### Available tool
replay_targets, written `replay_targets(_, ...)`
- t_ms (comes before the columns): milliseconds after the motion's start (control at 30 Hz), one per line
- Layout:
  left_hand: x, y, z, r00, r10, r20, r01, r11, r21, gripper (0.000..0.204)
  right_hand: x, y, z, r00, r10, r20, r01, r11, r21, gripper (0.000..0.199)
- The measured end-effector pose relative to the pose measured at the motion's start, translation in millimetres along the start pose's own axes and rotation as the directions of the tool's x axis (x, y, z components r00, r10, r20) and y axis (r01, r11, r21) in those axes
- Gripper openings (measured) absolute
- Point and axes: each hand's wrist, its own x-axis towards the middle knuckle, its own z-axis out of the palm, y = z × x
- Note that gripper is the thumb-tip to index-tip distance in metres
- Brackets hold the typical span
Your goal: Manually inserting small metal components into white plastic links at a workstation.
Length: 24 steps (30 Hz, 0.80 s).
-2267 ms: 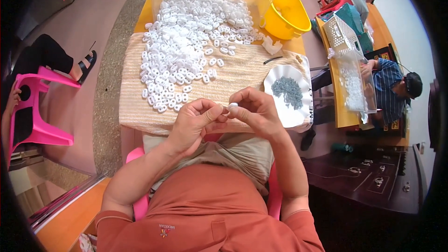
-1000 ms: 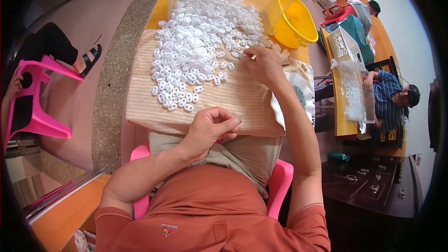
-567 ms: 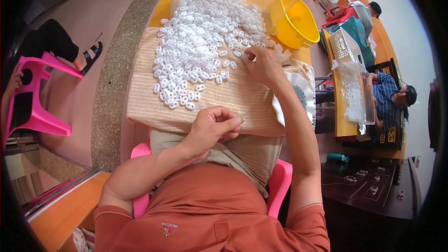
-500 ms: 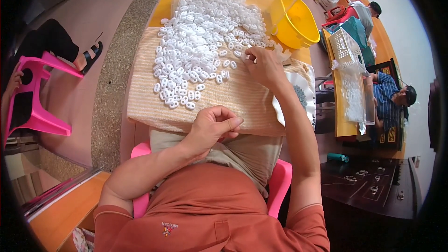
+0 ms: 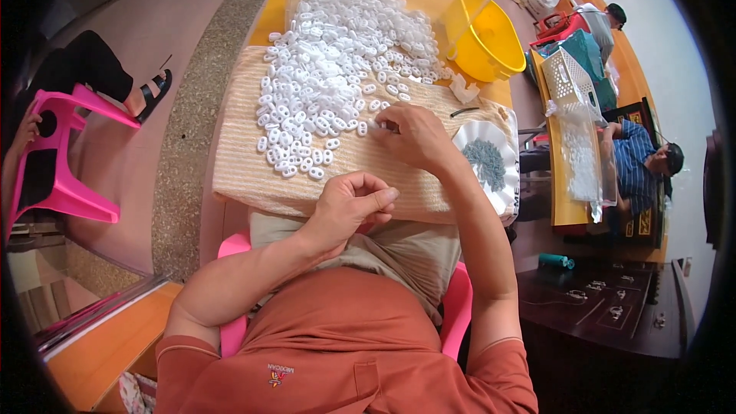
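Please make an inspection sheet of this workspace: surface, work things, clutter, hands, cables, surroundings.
Surface: table covered by a beige woven mat.
Work things: big heap of small white plastic rings on the mat; white plate with small grey parts at the right.
Clutter: yellow bucket; white scrap beside it.
Hands: right hand reaches to the rings at the heap's edge; left hand closed near the lap, contents hidden.
Cables: nothing seen.
Surroundings: pink chair at the left; other people at a bench on the right.
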Motion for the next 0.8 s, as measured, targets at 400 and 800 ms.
replay_targets(400, 0.3, -1.6, -0.7, 1.0, 0.011, -0.008, -0.011, 1.0, 0.003, 0.009, -18.2, -1.8, 2.8, 0.981, -0.084, -0.177, 0.082, 0.996, -0.017, 0.021)
replay_targets(800, 4.0, -9.1, -3.3, 0.995, 0.089, -0.033, -0.087, 0.995, 0.043, 0.009, 4.7, -19.8, 12.0, 0.958, -0.264, -0.11, 0.254, 0.962, -0.103, 0.018)
